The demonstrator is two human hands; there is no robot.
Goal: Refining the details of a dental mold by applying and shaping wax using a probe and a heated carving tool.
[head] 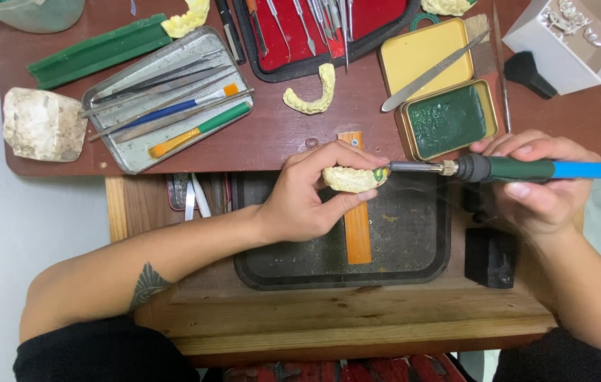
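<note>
My left hand (307, 194) grips a pale yellow dental cast (351, 178) over a dark tray (413, 240). A small green spot of wax sits on the cast's right end. My right hand (537, 187) holds a green and blue electric heating pen (527, 170) level. Its metal tip touches that green spot. An orange wooden strip (357, 230) lies beneath the cast, across the tray.
A yellow tin with green wax (449, 119) and a metal file (433, 71) lie behind the cast. Further back sit another yellow cast (312, 95), a metal tray of tools (166, 99), a red-lined instrument case (314, 35), a green wax block (99, 51), a plaster lump (42, 124) and a white box (573, 39).
</note>
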